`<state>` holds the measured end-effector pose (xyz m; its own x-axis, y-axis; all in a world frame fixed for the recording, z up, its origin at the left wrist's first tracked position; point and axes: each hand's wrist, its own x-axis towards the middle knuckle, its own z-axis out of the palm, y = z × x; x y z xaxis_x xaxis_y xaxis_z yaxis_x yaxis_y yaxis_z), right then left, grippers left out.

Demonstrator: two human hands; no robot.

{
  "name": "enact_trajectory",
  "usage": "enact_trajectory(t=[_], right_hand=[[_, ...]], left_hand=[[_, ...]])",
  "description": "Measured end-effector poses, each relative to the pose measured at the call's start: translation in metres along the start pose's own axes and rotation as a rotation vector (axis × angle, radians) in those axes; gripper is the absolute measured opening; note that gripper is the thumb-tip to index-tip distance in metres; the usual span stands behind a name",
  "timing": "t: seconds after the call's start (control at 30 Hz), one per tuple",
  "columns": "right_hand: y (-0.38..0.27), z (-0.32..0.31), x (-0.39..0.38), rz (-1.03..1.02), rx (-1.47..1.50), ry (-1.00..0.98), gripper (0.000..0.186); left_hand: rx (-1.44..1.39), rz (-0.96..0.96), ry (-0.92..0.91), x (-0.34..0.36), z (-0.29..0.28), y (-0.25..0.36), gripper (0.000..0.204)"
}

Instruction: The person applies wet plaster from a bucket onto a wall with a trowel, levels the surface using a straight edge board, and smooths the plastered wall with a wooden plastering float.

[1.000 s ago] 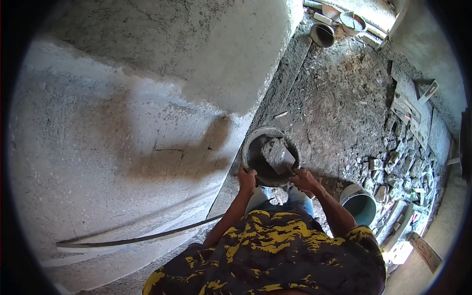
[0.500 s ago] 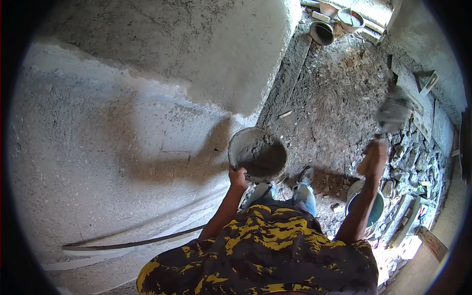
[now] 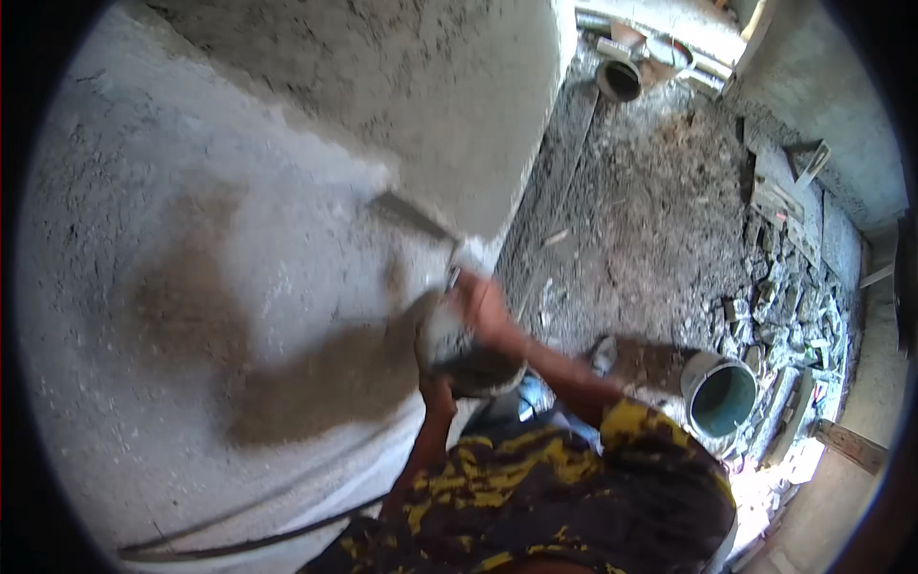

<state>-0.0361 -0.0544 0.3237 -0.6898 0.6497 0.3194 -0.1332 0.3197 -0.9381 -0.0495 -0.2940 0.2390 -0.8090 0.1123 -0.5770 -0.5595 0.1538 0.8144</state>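
My left hand (image 3: 438, 394) grips the near rim of a round grey bowl (image 3: 486, 385) close to the wall. Wet grey mortar (image 3: 446, 337) lies in the bowl, partly covered by my right arm. Blurred by motion, my right hand (image 3: 481, 304) is closed above the bowl's far side, around the handle of a trowel. The trowel's dark blade (image 3: 413, 216) reaches up and left to the wall (image 3: 316, 239), by the lower edge of a smoother, darker plaster area (image 3: 449, 124). Whether the blade touches the wall is hard to make out.
A bucket (image 3: 724, 397) lies or leans at my right, beside broken stones (image 3: 765, 306). Boards (image 3: 784, 196) rest along the right wall. More buckets (image 3: 620, 81) stand at the far end of the rough dirt floor (image 3: 641, 191). A long strip (image 3: 258, 543) lies lower left.
My right hand has swung from the far right across to the wall with the trowel. The bowl has shifted slightly left and down, and the view has turned a little.
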Motion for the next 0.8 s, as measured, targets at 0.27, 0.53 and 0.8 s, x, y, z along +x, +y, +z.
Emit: enact_trajectory(t=[0.27, 0.53, 0.8], right_hand=[[-0.006, -0.084, -0.091, 0.451, -0.507, -0.702, 0.031], [0.069, -0.113, -0.119, 0.622, -0.568, -1.076, 0.028], [0.072, -0.267, -0.149, 0.577, -0.434, -1.026, 0.049]], left_hand=[[0.114, 0.060, 0.076, -0.017, 0.021, 0.037, 0.060], [0.566, 0.276, -0.169, -0.064, 0.099, 0.029, 0.048], [0.200, 0.214, -0.304, -0.113, 0.182, 0.002, 0.048]])
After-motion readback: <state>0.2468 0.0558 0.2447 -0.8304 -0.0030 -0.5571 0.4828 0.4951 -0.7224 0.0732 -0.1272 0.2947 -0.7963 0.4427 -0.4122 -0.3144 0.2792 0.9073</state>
